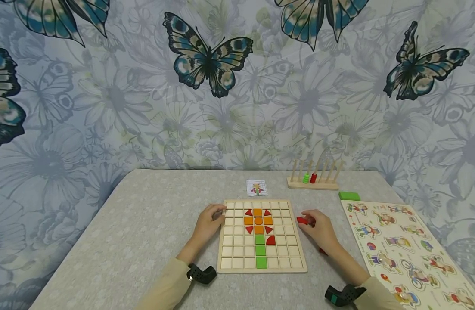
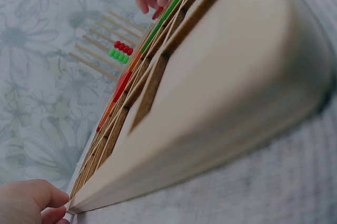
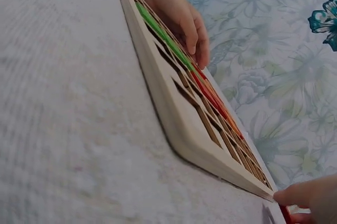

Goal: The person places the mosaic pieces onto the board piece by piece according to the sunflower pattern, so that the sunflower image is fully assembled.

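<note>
A wooden grid board (image 1: 237, 270) lies on the table, holding orange squares, an orange circle (image 1: 258, 221), small red triangles (image 1: 249, 230), a column of green squares (image 1: 260, 250) and one red quarter-circle tile (image 1: 271, 240). At the board's upper left edge, my left hand (image 1: 206, 224) rests its fingertips, loosely bent, against the rim. Just off the right edge, my right hand (image 1: 318, 228) pinches a red tile (image 1: 302, 220) between thumb and fingers; its outline is partly hidden. Another red piece (image 1: 321, 251) peeks out from beneath the right wrist.
Behind the board lies a pattern card (image 1: 256, 188). A peg rack (image 1: 312, 185) with green and red beads stands at the back right, near a green block (image 1: 349, 196). A large illustrated board (image 1: 400, 245) covers the table's right side.
</note>
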{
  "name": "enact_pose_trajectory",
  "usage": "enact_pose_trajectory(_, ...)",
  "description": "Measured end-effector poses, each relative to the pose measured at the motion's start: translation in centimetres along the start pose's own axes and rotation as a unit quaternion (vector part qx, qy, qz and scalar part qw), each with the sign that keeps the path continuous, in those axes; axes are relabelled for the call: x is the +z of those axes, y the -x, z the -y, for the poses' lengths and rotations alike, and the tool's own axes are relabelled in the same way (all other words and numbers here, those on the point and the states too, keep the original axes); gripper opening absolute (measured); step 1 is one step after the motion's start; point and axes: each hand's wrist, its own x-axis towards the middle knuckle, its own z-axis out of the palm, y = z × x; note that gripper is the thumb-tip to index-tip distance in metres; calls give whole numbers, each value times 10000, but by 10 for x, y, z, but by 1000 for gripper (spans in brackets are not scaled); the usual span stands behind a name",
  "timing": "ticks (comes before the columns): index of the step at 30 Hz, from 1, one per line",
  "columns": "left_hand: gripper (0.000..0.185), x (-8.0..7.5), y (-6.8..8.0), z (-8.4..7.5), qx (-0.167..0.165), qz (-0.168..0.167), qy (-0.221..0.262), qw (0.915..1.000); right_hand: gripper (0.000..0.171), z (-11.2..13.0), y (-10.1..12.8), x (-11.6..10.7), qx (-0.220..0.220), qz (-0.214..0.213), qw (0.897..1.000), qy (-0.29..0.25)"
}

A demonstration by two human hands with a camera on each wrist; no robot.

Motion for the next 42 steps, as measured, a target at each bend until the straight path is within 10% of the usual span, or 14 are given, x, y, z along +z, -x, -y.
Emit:
enact_pose_trajectory(22, 27, -2, -1, -4, 1, 18, 26, 10000, 32, 54, 27, 24, 141, 1025, 9904, -918)
enact_pose_trajectory(42, 27, -3, -2, -2, 75, -21, -37, 10000, 22, 40, 14, 13, 225, 412, 9959, -776)
